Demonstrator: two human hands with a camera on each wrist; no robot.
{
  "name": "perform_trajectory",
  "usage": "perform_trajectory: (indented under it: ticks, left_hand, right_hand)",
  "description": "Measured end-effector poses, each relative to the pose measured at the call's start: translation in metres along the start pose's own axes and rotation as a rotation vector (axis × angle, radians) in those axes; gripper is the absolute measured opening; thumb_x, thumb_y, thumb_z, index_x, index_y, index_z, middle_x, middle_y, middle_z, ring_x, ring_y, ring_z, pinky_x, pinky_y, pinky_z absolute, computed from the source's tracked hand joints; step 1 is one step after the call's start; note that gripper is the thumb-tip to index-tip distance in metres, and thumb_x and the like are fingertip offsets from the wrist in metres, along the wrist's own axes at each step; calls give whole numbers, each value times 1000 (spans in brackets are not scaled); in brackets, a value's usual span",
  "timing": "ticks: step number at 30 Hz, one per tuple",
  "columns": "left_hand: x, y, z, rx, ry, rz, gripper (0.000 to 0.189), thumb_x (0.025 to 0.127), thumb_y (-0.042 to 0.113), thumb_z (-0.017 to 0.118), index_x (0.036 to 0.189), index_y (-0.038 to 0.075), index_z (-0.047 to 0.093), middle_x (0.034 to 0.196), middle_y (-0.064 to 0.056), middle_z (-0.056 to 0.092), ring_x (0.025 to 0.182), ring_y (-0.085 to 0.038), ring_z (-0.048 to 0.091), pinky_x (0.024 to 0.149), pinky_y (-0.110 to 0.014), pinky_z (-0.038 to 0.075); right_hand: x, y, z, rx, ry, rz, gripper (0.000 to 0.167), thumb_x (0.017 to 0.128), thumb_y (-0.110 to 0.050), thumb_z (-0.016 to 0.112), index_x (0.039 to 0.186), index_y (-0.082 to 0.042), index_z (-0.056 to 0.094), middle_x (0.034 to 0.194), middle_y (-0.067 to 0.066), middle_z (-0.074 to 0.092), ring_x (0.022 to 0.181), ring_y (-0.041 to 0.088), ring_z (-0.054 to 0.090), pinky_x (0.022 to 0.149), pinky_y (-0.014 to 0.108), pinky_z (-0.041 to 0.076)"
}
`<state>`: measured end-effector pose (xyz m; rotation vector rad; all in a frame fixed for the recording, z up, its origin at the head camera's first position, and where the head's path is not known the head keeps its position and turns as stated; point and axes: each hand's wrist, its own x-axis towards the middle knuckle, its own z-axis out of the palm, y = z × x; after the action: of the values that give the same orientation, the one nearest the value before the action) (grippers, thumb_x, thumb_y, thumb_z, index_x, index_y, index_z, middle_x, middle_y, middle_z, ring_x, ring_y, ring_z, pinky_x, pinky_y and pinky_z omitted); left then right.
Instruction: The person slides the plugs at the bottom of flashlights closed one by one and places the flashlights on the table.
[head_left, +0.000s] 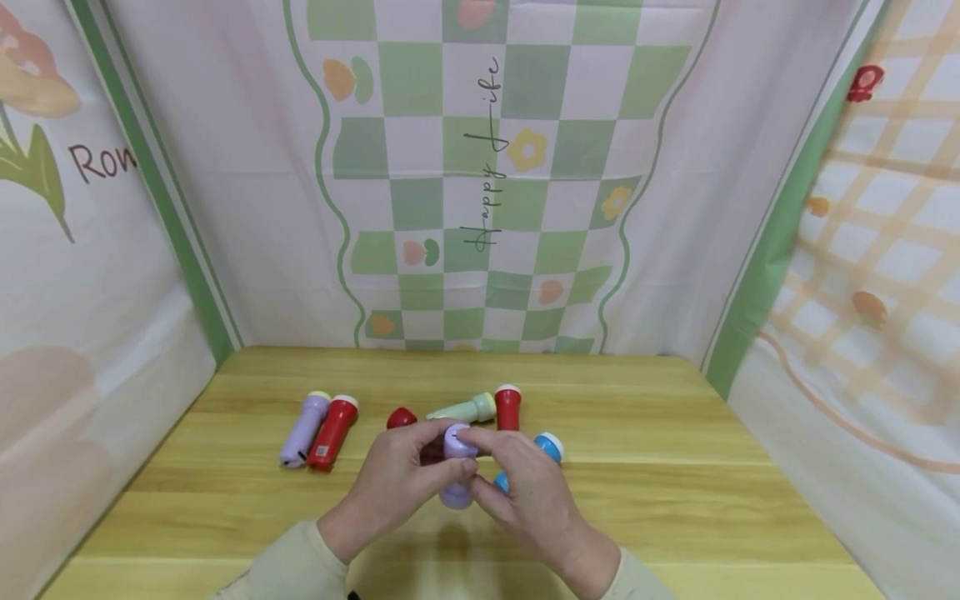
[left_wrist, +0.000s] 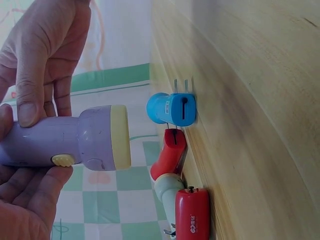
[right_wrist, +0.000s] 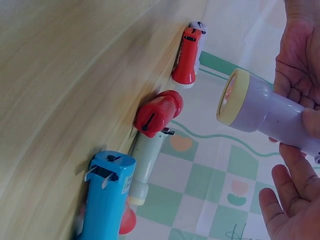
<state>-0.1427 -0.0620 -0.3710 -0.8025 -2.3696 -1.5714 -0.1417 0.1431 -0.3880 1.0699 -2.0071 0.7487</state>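
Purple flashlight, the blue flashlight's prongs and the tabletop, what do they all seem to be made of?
Purple flashlight: likely hard plastic, semi-glossy; its body is smooth and evenly coloured, with soft highlights. Prongs on the blue flashlight: probably metal, thin and silvery. Tabletop: wood or wood-look laminate, satin sheen; grain streaks show, but I can't tell real timber from print.

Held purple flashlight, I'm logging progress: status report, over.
Left hand gripping purple flashlight, right hand touching it. Flashlight raised, yellow end down. No obstruction seen; blue flashlight lies nearby.
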Motion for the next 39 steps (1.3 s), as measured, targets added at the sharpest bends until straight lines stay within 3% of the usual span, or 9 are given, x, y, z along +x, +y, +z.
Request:
perform_trajectory:
  ticks: [39]
  left_hand:
    - [-2,-2,0,-2,-5,21,26,93,30,80,117,20,75,99,9,78,85,-5,74,76,-25,62]
  right_hand:
    - [1,-1,-2,-20,-58,-33,49,93,-15,76,141,-12,61,132,-1,70,110,15,70,91,32,57]
